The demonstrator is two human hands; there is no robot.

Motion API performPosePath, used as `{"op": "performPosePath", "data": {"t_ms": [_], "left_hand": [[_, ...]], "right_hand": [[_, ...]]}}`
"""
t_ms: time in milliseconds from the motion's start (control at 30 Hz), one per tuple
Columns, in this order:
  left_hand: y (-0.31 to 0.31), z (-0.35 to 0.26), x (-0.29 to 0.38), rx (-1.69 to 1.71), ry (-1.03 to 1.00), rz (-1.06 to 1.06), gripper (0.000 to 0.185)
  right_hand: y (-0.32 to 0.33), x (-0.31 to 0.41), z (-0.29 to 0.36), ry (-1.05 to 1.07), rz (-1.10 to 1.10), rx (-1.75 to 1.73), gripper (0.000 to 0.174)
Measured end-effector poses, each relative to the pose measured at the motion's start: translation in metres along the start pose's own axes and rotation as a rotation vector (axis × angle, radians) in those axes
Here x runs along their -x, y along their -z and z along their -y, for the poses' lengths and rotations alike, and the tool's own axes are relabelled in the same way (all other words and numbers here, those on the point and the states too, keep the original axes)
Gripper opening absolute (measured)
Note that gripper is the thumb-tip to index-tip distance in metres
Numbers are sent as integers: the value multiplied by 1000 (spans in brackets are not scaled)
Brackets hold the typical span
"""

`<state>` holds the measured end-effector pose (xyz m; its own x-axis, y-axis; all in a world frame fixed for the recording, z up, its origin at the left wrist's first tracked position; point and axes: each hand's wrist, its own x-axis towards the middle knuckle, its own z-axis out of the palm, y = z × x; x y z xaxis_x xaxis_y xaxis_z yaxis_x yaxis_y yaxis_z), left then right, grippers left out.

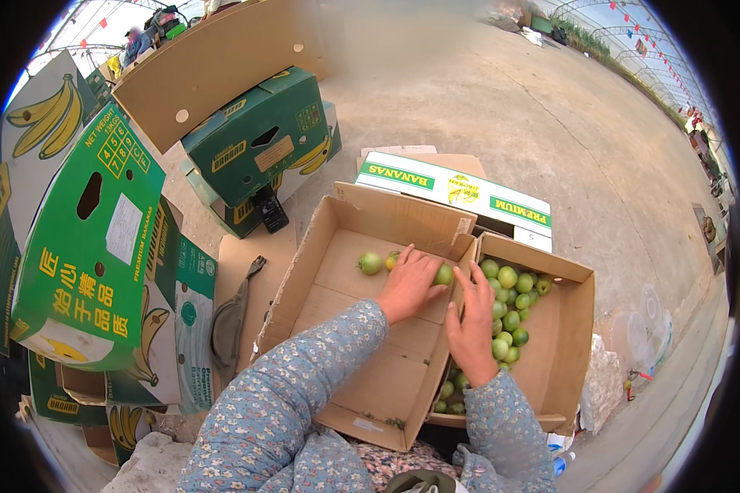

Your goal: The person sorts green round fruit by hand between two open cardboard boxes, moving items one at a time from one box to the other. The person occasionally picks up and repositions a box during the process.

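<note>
My left hand (410, 285) reaches palm-down into the left cardboard box (370, 320). Its fingers hide what lies under them. A green tomato (443, 275) shows at the thumb side of that hand. Near its other side are a yellowish tomato (392, 260) and a green tomato (370, 264) on the box floor. My right hand (473, 333) is over the wall between the two boxes, fingers apart, with nothing visible in it. The right cardboard box (558, 351) has many green tomatoes (507, 277) heaped along its left side, partly hidden by my right hand and sleeve.
Behind the boxes is a white banana carton (456, 185). Stacked green banana cartons (92, 246) stand at the left. A black handheld device (271, 209) leans on another carton (259, 135). A strap (231, 326) lies on cardboard. Plastic containers (638, 326) and a white block (603, 382) are at right.
</note>
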<state>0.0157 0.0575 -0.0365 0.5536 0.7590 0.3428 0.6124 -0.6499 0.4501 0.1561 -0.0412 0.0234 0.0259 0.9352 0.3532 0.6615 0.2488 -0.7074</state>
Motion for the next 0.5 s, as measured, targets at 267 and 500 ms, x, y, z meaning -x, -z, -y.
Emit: {"op": "performPosePath", "data": {"t_ms": [267, 500], "left_hand": [[70, -42, 26, 924, 263, 205, 38], [53, -30, 22, 1054, 381, 246, 45]], "right_hand": [[11, -6, 7, 209, -28, 189, 71], [13, -5, 0, 215, -43, 74, 59]]}}
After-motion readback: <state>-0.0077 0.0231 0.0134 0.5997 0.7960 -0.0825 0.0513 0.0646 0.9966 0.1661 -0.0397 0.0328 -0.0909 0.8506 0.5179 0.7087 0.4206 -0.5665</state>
